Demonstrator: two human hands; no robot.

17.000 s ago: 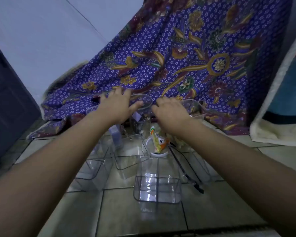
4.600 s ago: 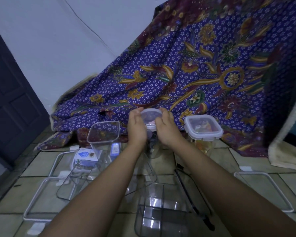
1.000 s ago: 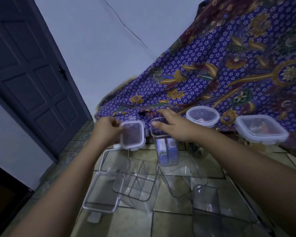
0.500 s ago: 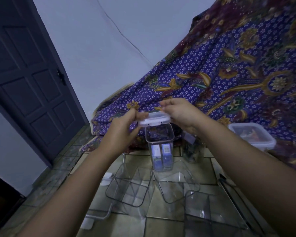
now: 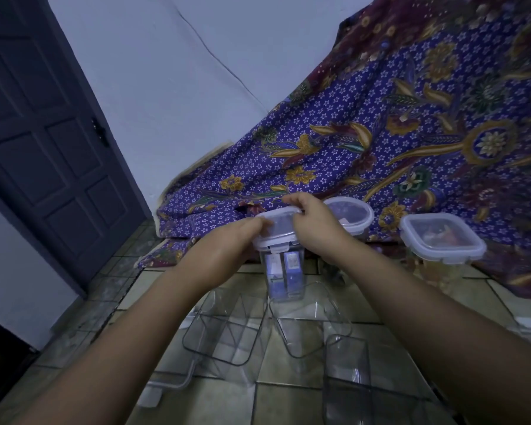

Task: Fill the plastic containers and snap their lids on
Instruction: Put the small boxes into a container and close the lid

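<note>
Both hands (image 5: 224, 250) (image 5: 313, 228) atop the container's lid (image 5: 278, 230).

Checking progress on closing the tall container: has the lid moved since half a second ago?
Yes. The lid came down onto the rim of the tall container; earlier it hovered above the open mouth. Both hands hold it.

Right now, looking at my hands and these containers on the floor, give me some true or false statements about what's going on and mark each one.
1. Both hands, left hand and right hand, are on the lid of the tall container. True.
2. The tall container is empty. False: blue and white packets show inside.
3. The round container already wears a lid. True.
4. The square container on the right is uncovered. False: its lid is on.
5. The door on the left stands open. False: it is shut.
</note>
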